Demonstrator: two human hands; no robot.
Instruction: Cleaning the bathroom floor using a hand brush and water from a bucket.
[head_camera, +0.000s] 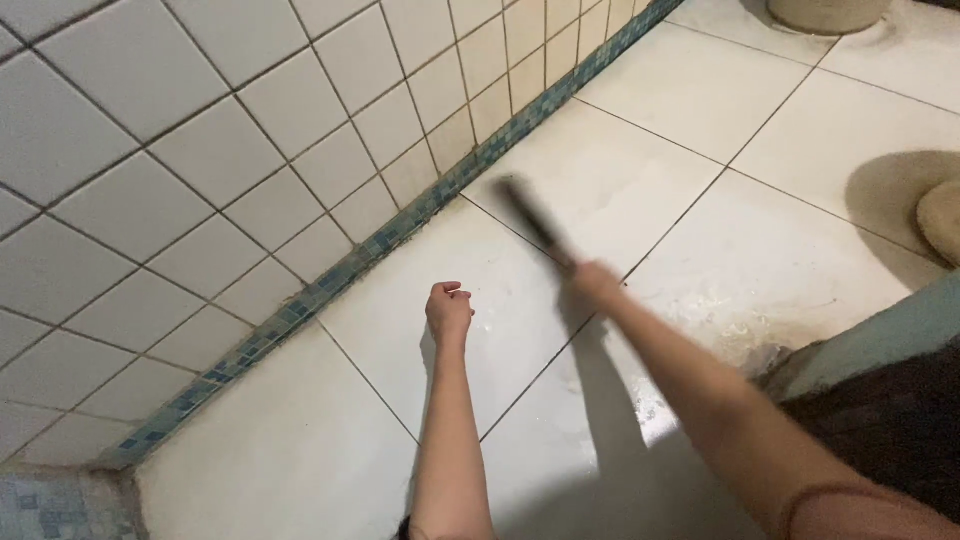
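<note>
My right hand (596, 281) is closed around the handle of a dark, motion-blurred brush (532, 222), which points up and left over the white floor tiles (620, 170). Its far end lies close to the blue mosaic strip (400, 225) at the foot of the white tiled wall (230, 150). My left hand (448, 310) hangs over the wet floor with its fingers curled loosely and nothing in it. Both forearms reach out from the bottom of the view.
A round beige object (940, 220) casts a shadow at the right edge. The base of another round fixture (828, 12) sits at the top right. A teal ledge (880, 335) crosses the lower right corner. The tiles near my right arm look wet.
</note>
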